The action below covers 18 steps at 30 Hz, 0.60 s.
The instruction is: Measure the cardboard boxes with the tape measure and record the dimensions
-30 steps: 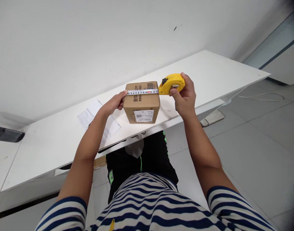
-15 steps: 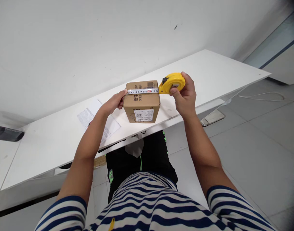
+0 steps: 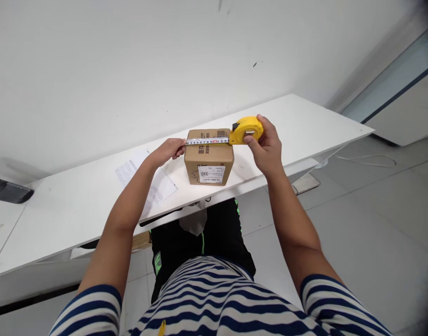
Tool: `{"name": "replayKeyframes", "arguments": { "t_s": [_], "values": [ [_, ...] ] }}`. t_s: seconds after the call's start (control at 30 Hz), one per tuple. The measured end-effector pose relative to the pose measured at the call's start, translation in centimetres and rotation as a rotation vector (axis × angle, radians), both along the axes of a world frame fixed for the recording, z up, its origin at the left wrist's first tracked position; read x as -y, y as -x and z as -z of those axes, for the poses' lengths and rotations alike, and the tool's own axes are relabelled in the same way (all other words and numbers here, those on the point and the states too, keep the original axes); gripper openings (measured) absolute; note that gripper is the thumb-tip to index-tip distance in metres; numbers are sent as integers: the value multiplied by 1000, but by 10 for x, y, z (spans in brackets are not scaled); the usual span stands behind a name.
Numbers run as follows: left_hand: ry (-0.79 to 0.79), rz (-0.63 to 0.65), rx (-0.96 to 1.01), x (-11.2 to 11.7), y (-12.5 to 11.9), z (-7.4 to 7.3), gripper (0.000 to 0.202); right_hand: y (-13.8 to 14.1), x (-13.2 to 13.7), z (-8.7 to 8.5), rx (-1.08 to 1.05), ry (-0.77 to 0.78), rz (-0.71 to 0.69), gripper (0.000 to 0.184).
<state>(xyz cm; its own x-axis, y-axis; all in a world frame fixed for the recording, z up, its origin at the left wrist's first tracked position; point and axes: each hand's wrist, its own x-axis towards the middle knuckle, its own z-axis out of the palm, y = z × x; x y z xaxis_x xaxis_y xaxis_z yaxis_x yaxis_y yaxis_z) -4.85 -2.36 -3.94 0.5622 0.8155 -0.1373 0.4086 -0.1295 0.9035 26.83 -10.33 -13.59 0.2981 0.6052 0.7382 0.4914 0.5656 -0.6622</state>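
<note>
A brown cardboard box with a white label on its near side stands on the white table. Across its top lies the white blade of a tape measure, whose case is yellow with a black lock. My right hand grips this case at the box's right edge, thumb on the near side. At the box's left edge, my left hand pinches the blade's free end between closed fingers. The blade's numbers face up, with a red 10 mark near the middle of the box top.
Printed papers lie on the white table, partly under my left forearm. A dark object sits at the table's far left. The wall runs along the back edge; a pale cable trails on the floor at right.
The box, tape and both hands appear slightly lower in view, as does the table, so the camera has tilted. The right hand and case have shifted a little left, and the blade still spans the box.
</note>
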Motion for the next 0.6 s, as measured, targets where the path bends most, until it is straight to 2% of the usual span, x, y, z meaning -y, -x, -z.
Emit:
{"name": "replayKeyframes", "arguments": {
  "t_s": [0.1, 0.17, 0.23, 0.3, 0.4, 0.47, 0.53, 0.6],
  "values": [
    [20, -40, 76, 2, 8, -2, 34, 10, 13, -14, 50, -8, 41, 72],
    [16, -96, 138, 4, 11, -8, 33, 20, 28, -20, 80, -28, 76, 73],
    [-13, -143, 182, 4, 11, -20, 33, 35, 49, -23, 105, -72, 122, 77],
    [-66, -135, 173, 0, 4, -36, 33, 58, 73, -25, 147, -142, 198, 81],
    [-120, -19, 40, -11, -21, -59, 34, 103, 102, -29, 215, -289, 365, 82],
    [-155, 62, -82, -20, -42, -68, 35, 133, 111, -30, 196, -299, 431, 82],
    [-260, 87, -210, -28, -62, -71, 33, 157, 109, -31, 148, -286, 464, 78],
    [-421, 78, -353, -34, -77, -67, 33, 171, 102, -31, 114, -263, 473, 75]
  ]
}}
